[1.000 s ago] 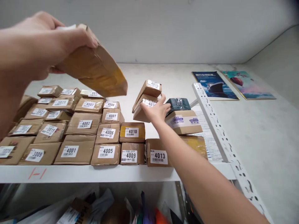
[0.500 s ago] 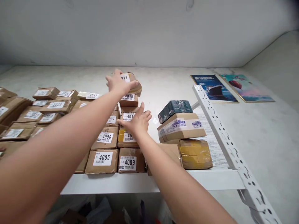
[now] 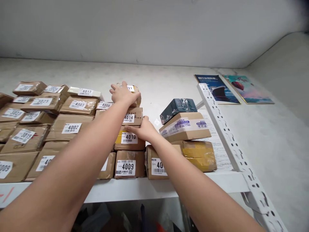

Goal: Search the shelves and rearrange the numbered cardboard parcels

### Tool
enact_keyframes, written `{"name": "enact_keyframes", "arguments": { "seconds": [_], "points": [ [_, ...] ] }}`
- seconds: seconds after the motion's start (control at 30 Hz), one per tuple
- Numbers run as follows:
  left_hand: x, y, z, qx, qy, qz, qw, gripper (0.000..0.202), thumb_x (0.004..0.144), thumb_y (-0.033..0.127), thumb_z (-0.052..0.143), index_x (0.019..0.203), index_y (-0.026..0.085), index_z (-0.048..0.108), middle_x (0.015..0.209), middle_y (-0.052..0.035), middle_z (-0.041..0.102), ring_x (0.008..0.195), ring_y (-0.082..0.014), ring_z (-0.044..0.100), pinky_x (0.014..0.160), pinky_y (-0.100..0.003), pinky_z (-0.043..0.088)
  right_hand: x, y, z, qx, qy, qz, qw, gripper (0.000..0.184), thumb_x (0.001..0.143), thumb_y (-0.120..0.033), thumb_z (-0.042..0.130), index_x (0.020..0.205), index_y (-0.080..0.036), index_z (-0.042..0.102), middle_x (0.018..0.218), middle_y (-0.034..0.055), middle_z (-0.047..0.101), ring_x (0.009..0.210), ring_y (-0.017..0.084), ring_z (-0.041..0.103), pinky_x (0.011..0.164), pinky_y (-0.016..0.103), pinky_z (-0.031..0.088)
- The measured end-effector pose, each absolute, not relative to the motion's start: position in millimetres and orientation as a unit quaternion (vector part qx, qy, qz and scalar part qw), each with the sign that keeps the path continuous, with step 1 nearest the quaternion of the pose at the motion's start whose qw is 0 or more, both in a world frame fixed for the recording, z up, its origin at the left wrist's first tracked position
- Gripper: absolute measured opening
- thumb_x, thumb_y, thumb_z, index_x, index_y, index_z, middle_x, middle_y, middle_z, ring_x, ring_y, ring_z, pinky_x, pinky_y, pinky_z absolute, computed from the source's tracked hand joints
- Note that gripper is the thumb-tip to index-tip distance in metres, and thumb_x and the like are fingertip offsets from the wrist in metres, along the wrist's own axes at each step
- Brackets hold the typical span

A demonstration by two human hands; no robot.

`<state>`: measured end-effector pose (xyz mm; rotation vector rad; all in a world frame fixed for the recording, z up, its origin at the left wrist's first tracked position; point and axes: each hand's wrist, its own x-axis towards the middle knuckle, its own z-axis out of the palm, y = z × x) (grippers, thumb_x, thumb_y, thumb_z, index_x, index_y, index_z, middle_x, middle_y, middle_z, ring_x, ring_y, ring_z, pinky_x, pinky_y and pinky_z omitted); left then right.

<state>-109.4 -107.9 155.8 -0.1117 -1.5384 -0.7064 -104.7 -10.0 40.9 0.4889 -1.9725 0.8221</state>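
My left hand (image 3: 124,95) reaches over the top of a stack, fingers bent over a small cardboard box (image 3: 135,102) whose label ends in 11. Under it sits a cardboard box labelled 4014 (image 3: 137,116), then a yellow-taped box labelled 4010 (image 3: 142,145) and a box labelled 4009 (image 3: 138,164). My right hand (image 3: 146,130) is closed around the stack's right edge. Its thumb lies across the front, near the seam between boxes 4014 and 4010, and its other fingers are partly hidden along the side.
White shelf (image 3: 130,190) carries many labelled boxes to the left, among them box 4002 (image 3: 84,120). On the right stand a dark green box (image 3: 178,109), a purple-printed carton (image 3: 187,127) and a yellow-taped box (image 3: 199,156). A perforated white post (image 3: 222,135) rises at the shelf's right end.
My right hand has gone from spread fingers to closing on the stack's side. My left hand and the top box are lower; the box labelled 4015 no longer shows. The view has shifted slightly.
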Motion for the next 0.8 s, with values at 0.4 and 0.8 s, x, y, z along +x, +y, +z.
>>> {"name": "enact_keyframes", "arguments": {
  "seconds": [0.4,0.8],
  "points": [
    [-108,-112,157,-0.067,-0.697,-0.318,0.639,0.082,0.060,0.057,0.061,0.131,0.022,0.041,0.134,-0.0188,0.039,0.123,-0.0429,0.035,0.097,-0.054,0.038,-33,72,-42,0.188,-0.885,0.006,0.425,0.105,0.047,-0.037,0.086,0.137,-0.019,0.036,0.127,0.0109,0.052,0.113,0.033,0.045,0.091,0.049,0.048],
    [-50,-92,4,-0.406,-0.661,-0.294,0.559,0.081,0.076,0.069,0.045,0.144,0.034,0.018,0.153,-0.0091,0.007,0.142,-0.0329,0.010,0.111,-0.056,0.021,-29,93,-59,0.236,-0.772,-0.025,0.589,0.069,0.059,-0.012,0.058,0.125,-0.025,0.039,0.117,0.0096,0.056,0.110,0.031,0.048,0.086,0.049,0.050]
  ]
}}
